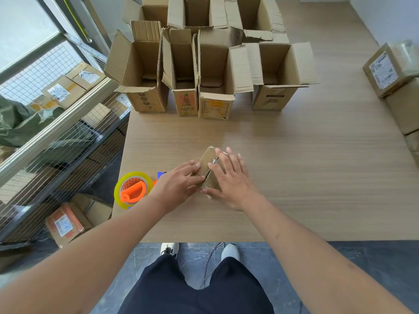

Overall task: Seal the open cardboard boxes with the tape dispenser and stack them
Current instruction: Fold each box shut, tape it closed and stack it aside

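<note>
A small cardboard box (206, 160) lies on the wooden table (294, 177) near its front, with clear tape along its top. My left hand (179, 184) presses flat on the box's left side, fingers straight. My right hand (229, 177) lies flat over its right side, fingers spread. The orange and yellow tape dispenser (133, 189) rests on the table just left of my left wrist, held by neither hand. Several open cardboard boxes (217, 73) stand upright in rows at the back of the table.
Sealed boxes (390, 69) are piled at the table's right edge. A wire-mesh cage (56, 123) with parcels stands to the left. More parcels (68, 223) lie on the floor beside it. My feet show below the table's front edge.
</note>
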Available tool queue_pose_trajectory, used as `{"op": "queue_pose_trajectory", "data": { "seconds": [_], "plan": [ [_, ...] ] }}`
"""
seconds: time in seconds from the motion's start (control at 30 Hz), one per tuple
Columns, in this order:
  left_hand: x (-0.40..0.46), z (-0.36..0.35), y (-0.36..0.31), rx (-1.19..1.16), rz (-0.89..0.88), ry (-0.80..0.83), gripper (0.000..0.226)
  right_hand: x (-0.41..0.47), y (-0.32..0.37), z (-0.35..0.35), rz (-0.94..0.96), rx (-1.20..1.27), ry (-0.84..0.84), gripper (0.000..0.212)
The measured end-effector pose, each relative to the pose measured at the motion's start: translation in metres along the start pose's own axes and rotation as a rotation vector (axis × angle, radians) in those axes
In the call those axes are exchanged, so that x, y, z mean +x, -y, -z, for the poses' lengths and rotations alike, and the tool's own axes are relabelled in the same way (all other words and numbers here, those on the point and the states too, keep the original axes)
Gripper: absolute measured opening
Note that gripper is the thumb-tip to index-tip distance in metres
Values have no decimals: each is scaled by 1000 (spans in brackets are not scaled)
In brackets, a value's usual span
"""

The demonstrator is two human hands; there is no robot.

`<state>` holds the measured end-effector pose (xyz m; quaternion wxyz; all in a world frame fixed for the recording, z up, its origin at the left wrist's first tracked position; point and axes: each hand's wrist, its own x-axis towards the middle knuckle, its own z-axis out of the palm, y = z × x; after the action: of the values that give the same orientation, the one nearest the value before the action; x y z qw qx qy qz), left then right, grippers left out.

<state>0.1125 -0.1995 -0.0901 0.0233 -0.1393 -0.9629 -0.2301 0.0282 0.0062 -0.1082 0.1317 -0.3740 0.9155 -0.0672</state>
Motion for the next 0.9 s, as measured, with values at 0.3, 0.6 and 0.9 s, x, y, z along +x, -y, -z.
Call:
{"op": "queue_pose_trajectory", "data": {
  "seconds": [0.3, 0.6, 0.9],
  "plan": [
    [-7, -14, 5, -68, 18, -77, 32, -1, 15, -9, 56, -58, -3, 86],
    [-9, -3, 10, -87, -25, -32, 51, 1, 3, -15, 103, -129, 39, 99],
    [-4, 9, 3, -21, -18, -13, 39, -10, 17, -5, -19, -55, -40, 92]
  ]
}}
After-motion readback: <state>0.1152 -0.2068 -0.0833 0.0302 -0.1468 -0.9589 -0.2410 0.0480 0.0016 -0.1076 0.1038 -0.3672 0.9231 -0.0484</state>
